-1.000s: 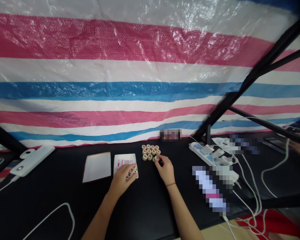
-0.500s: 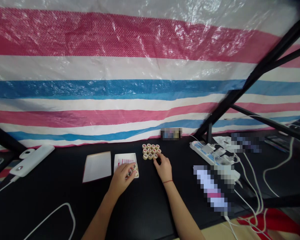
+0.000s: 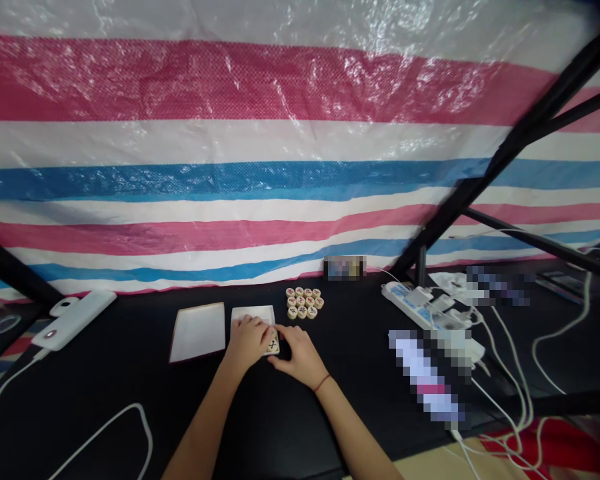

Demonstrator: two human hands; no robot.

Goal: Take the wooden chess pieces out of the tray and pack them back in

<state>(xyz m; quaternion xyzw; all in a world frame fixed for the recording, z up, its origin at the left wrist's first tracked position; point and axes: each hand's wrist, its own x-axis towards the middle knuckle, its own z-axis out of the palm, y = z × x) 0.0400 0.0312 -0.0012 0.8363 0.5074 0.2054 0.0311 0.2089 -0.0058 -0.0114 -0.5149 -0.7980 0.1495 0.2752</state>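
Observation:
My left hand [image 3: 250, 343] lies over a small white box [image 3: 254, 311], fingers curled down inside it. The fingertips and whatever they hold are hidden. A few round Chinese chess pieces [image 3: 273, 345] show in the box's near right corner, beside my left hand. At the right side of that corner is my right hand [image 3: 301, 359], thumb and fingers spread apart, with nothing visible between them. Behind it, several Chinese chess pieces [image 3: 303, 302] stand in short rows, characters facing up; the nearest row is one short on its right.
A white box lid [image 3: 198, 331] lies left of the box. Further left is a white power bank-like device [image 3: 75, 320] with a cable. On the right are a power strip [image 3: 420, 307] with plugs, a blurred-out phone-like object [image 3: 425, 377] and loose cables. A striped tarp [image 3: 230, 233] hangs behind.
My right hand has moved left from the rows of pieces to the box's corner and spread its fingers. My left hand now reaches deeper over the box. The view has shifted slightly.

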